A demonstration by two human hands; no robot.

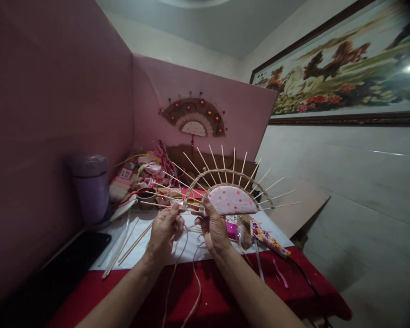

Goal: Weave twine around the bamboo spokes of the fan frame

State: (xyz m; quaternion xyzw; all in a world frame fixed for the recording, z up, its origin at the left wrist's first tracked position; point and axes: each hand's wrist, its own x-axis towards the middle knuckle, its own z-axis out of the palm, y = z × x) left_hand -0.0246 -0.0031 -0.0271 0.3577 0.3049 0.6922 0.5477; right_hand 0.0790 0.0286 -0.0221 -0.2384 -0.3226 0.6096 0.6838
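A fan-shaped frame point(222, 172) is held up in front of the person, just above the counter point(328, 294), its straight side down and its sticks point(223, 157) spread upward and outward. Its left end is pinched between the thumb and fingers of the left hand point(166, 230), near where the outer arc comes down. The lower left corner of the half-round pad point(232, 200) is clamped by the right hand point(213, 223), with the thumb laid across the front. Both grips are thus closed on the same piece, apparently so that it is steadied from one end while the slender sticks stay free of pressure.

The pad is softly rounded and seems to be covered in pale pink cloth with red dots. The sticks are thin, straight and pale, probably wooden; the arc crossing them is brown and looks rope-like. Loose twine point(196, 278) hangs in slack curves below the hands; whether it is joined to the frame cannot be told. A decorated fan point(197, 117) is mounted on the smooth pink board point(150, 100) behind, perhaps as a pattern kept in sight.
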